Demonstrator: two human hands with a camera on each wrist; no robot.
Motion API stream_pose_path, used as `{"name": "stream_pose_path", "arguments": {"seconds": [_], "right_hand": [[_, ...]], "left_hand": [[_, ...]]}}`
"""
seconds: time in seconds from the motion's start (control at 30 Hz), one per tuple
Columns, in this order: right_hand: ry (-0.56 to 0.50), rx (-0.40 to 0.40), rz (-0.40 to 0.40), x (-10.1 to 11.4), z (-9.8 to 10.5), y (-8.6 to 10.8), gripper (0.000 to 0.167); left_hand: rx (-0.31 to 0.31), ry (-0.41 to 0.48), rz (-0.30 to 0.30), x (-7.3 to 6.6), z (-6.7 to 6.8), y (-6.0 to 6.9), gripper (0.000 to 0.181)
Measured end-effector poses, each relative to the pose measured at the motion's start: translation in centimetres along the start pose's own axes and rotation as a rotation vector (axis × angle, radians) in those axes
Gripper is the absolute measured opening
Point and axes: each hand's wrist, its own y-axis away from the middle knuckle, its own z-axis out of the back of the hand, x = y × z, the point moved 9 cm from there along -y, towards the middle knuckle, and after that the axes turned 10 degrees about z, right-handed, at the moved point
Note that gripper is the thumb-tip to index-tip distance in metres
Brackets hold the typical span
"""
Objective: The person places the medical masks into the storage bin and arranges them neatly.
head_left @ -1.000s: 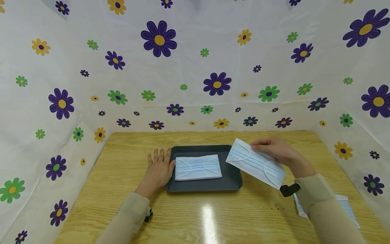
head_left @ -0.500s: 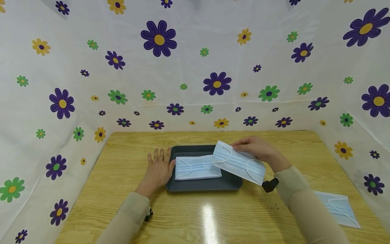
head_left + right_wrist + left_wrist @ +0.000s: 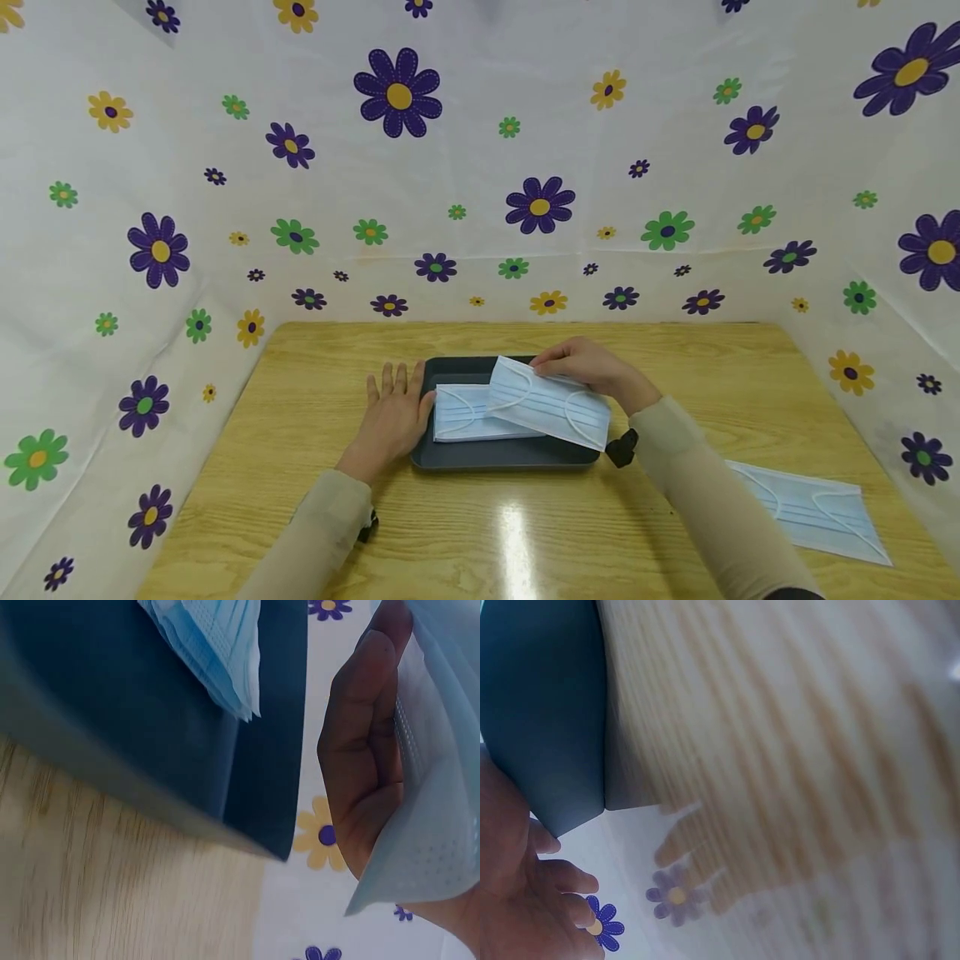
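My right hand (image 3: 588, 367) pinches a light blue face mask (image 3: 551, 404) by its upper edge, holding it tilted over the right half of a dark grey tray (image 3: 502, 457). Inside the tray lies a small stack of face masks (image 3: 459, 414), its right part hidden behind the held one. The right wrist view shows the layered edges of that stack (image 3: 214, 656) and the held mask (image 3: 435, 802) hanging from my fingers. Flat beside the tray's left end, my left hand (image 3: 392, 421) has its fingers spread, the thumb at the rim; the left wrist view shows this hand (image 3: 532, 900) by the tray wall.
Another face mask (image 3: 825, 512) lies on the wooden table (image 3: 360, 342) at the right, partly covered by my right forearm. A white cloth with printed flowers (image 3: 465, 167) surrounds the table at the back and sides.
My right hand has carried its mask leftward, from beyond the tray's right edge to above the stack. More of the mask on the table now shows. The left hand has stayed in place.
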Motion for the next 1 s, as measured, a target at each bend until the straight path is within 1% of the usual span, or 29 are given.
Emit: {"name": "stream_pose_path", "arguments": {"seconds": [0.1, 0.2, 0.37, 0.5, 0.57, 0.7, 1.0], "right_hand": [[0.007, 0.015, 0.003, 0.1, -0.7, -0.8, 0.032], [0.017, 0.037, 0.023, 0.6, -1.4, -1.6, 0.031], [0.056, 0.086, 0.053, 1.6, -2.6, -2.9, 0.031], [0.088, 0.117, 0.075, 2.1, -3.2, -3.8, 0.031], [0.105, 0.134, 0.094, 2.1, -3.5, -4.1, 0.032], [0.102, 0.167, 0.115, 2.2, -4.3, -4.8, 0.031], [0.098, 0.192, 0.108, 2.4, -5.7, -6.2, 0.030]], "left_hand": [[-0.002, 0.002, -0.003, 0.0, 0.1, 0.0, 0.067], [0.002, 0.006, -0.004, 0.0, 0.1, 0.0, 0.067], [0.010, -0.003, 0.003, 0.0, 0.1, 0.1, 0.068], [0.013, -0.003, 0.007, 0.0, 0.1, 0.1, 0.068], [0.011, -0.004, 0.008, 0.1, 0.0, 0.0, 0.068], [-0.003, -0.005, 0.005, 0.2, -0.1, -0.1, 0.068], [-0.003, 0.009, 0.008, 0.1, 0.0, 0.0, 0.067]]}}
